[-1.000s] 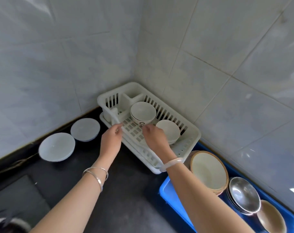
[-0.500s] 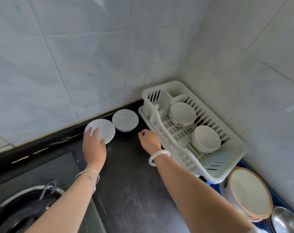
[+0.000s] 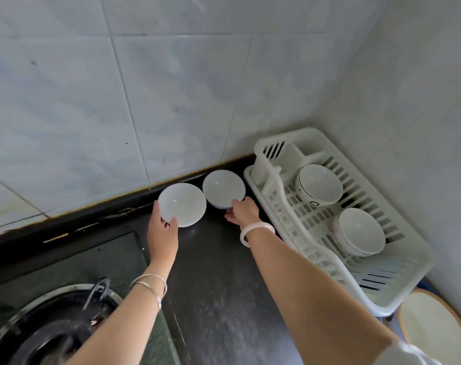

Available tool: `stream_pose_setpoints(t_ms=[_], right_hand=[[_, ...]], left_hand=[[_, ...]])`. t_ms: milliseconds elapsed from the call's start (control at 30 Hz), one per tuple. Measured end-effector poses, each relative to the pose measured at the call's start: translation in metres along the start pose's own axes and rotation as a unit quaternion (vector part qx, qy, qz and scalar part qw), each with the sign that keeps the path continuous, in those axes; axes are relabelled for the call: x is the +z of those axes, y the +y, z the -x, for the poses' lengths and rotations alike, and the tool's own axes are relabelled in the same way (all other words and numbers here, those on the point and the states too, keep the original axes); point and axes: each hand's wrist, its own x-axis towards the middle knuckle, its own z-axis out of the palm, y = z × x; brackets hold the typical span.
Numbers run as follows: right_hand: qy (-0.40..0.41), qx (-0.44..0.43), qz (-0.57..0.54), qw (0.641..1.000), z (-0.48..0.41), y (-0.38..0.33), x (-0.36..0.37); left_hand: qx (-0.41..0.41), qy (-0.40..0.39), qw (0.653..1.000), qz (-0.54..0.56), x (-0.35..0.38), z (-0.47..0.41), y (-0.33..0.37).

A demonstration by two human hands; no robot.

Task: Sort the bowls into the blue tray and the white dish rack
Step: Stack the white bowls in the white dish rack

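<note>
— Cut off at the lower right edge: the tan-rimmed bowl (image 3: pixel 429 330), only partly in frame.
— And the blue tray (image 3: pixel 424 281)?
— Barely a sliver beside the white dish rack (image 3: pixel 408 272); the rest hidden under it or out of frame.
— Left hand (image 3: pixel 162 230)?
— Fingertips tucked behind the near rim of the left white bowl (image 3: pixel 182 204); can't tell whether lifted off the table (image 3: pixel 219 285).
— Right hand (image 3: pixel 244 213)?
— Fingers hidden beneath the right white bowl (image 3: pixel 223 188); grip unclear.
— Lower left?
— Dark wok (image 3: pixel 47 330), cropped by the edge, contents blurred.

No readable text or labels.
</note>
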Motion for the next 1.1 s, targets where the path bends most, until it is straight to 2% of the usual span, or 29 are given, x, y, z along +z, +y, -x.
stream_pose_setpoints(t_ms=[100,233,400,500,567,767,1100], right_hand=[[0.02,0.0,-0.069,0.997,-0.002,0.0,-0.001],[0.007,-0.046,-0.089,0.995,0.005,-0.008,-0.007],[-0.047,-0.143,0.022,0.988,0.025,-0.029,-0.003],[-0.063,-0.145,0.108,0.982,0.033,-0.034,0.008],[-0.056,-0.148,0.167,0.973,0.036,-0.033,0.016],[-0.027,-0.155,0.273,0.949,0.041,-0.029,0.028],[-0.017,-0.143,0.312,0.939,0.039,-0.025,0.041]], left_hand=[[0.002,-0.001,1.0,0.015,0.0,-0.001,-0.002],[-0.008,0.005,0.999,0.04,0.001,-0.004,-0.004],[-0.053,0.019,0.983,0.175,0.002,-0.006,-0.005],[-0.098,0.024,0.953,0.284,0.001,-0.007,0.002],[-0.113,0.029,0.944,0.309,-0.002,-0.007,0.008],[-0.12,-0.001,0.942,0.313,-0.008,-0.005,0.012],[-0.109,-0.008,0.962,0.251,-0.008,-0.01,0.009]])
